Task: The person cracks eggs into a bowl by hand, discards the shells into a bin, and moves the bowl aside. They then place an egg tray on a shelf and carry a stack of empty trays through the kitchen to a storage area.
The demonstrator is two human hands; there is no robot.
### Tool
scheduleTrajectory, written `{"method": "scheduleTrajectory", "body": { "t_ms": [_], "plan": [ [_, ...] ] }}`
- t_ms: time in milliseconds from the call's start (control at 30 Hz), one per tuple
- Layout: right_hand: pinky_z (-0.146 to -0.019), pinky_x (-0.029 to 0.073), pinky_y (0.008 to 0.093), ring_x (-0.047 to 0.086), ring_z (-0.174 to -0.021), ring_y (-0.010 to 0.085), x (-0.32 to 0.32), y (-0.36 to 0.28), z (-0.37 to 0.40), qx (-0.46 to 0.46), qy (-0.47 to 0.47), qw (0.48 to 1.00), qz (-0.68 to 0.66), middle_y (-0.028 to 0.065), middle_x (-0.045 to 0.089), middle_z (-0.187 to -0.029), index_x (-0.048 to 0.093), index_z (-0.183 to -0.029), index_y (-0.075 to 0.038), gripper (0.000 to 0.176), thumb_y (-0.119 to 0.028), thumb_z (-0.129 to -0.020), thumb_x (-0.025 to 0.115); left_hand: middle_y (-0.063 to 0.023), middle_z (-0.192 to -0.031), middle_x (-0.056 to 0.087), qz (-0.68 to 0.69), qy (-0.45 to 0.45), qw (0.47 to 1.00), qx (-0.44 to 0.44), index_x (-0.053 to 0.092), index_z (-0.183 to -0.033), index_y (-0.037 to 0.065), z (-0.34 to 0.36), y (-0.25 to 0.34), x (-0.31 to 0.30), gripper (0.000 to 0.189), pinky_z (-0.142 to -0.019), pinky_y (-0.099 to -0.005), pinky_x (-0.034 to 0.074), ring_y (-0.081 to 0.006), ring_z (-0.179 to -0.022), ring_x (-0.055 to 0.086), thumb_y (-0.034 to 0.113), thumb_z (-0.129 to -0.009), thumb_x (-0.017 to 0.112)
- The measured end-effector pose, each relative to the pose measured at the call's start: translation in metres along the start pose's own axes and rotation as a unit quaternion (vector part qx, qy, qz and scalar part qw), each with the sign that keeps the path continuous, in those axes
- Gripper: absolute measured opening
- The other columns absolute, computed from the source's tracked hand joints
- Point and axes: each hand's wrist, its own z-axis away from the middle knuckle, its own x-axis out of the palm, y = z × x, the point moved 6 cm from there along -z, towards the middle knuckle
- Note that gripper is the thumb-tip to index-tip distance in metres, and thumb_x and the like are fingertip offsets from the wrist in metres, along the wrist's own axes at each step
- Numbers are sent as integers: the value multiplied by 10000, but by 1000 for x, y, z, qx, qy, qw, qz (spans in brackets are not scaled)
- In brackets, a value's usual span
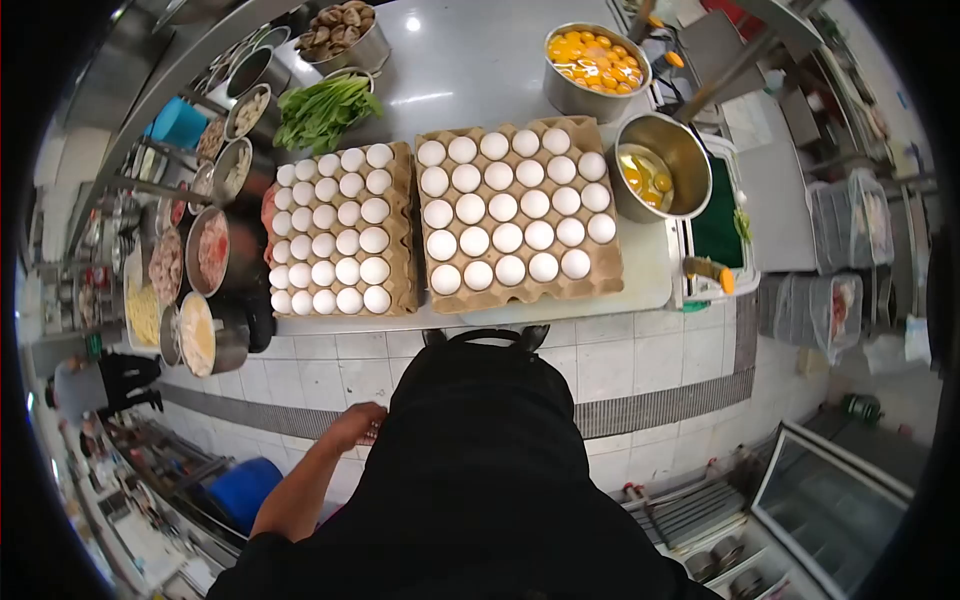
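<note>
My left hand hangs beside my body over the tiled floor, away from the counter. Its fingers are loosely bent and apart, partly hidden by my dark clothing, and nothing shows in them. My right hand is out of view. In front of me two cardboard egg trays lie side by side: the left tray and the right tray, both filled with white eggs. A metal pot beside the right tray holds a few cracked eggs. Behind it stands a pot full of yolks.
Leafy greens and a pot of mushrooms stand at the back left. Bowls of minced meat and pale liquid line the left edge. A handled tool lies at right. Another person stands far left.
</note>
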Motion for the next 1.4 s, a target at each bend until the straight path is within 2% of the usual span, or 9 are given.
{"method": "scheduleTrajectory", "body": {
  "t_ms": [300, 367, 533, 633, 833, 1100, 1267, 1367, 1400],
  "plan": [
    [-725, 486, 384, 600, -791, 246, -22, -19, -9, -6, -38, 997, 72, 174, 620, -870, 632, -980, 1, 446, -431, -975, 520, -83, -813, 659, -177, 133, 953, 209, 672, -953, 21, 14, -72, 37, 271, -626, -311, 503, -155, -665, 625, 276, -901, 596],
    [-725, 485, 384, 598, -788, 248, -20, -13, -2, -10, -37, 996, 82, 179, 619, -862, 634, -966, 5, 449, -429, -974, 521, -120, -828, 672, -145, 251, 947, 135, 672, -992, 5, 17, -8, 35, 242, -624, -309, 495, -159, -692, 639, 217, -919, 580],
    [-724, 482, 386, 595, -781, 252, -89, -34, -29, -272, 186, 861, 388, 192, 616, -843, 640, -932, 17, 458, -424, -973, 524, -100, -768, 657, -105, 155, 854, 486, 663, -990, 4, 68, 236, 107, 211, -606, -291, 473, -155, -679, 625, 202, -924, 635],
    [-667, 460, 325, 557, -723, 185, -68, -293, 145, -337, 244, 907, 66, 124, 609, -763, 640, -958, 56, 336, -270, -962, 561, -96, -761, 635, -200, 150, 763, 596, 660, -979, -4, 89, 351, 148, 173, -611, -286, 459, -129, -676, 587, 158, -928, 627],
    [-725, 539, 391, 645, -848, 295, 30, -509, 216, -663, 167, 658, 317, 106, 588, -1165, 648, -1123, -64, 330, -126, -798, 662, -128, -1045, 674, -313, 195, 591, 717, 651, -1106, 71, 81, 492, 239, 285, -810, -405, 510, -293, -897, 652, 187, -846, 635],
    [-661, 549, 395, 664, -812, 280, 45, -525, 176, -726, 44, 489, 482, 97, 571, -1046, 622, -1025, -54, 330, -147, -713, 674, -141, -1103, 675, -425, 216, 636, 607, 665, -1141, 81, 49, 522, 260, 416, -909, -414, 492, -335, -1040, 619, 221, -749, 674],
    [-712, 543, 351, 617, -870, 256, 9, -541, 199, -764, -98, 568, 290, 91, 505, -1050, 638, -1171, -165, 420, -154, -761, 732, -75, -1069, 628, 90, 35, 813, 574, 598, -1180, 24, 48, 509, 201, 351, -819, -358, 540, -221, -978, 634, 47, -830, 583],
    [-791, 537, 311, 609, -965, 213, -56, -593, 181, -781, 49, 622, 45, 94, 518, -1102, 597, -1178, -53, 431, -62, -760, 705, -69, -911, 601, 352, -98, 736, 569, 582, -1006, 51, 61, 507, 191, 155, -612, -285, 512, -177, -792, 630, 104, -861, 590],
    [-754, 545, 290, 624, -925, 188, -73, -614, 170, -642, -9, 756, -129, 100, 547, -1120, 545, -1171, 3, 402, -38, -794, 678, -69, -911, 601, 350, -102, 737, 569, 582, -1006, 51, 59, 514, 194, 155, -612, -285, 512, -177, -792, 630, 104, -861, 590]
  ]
}}
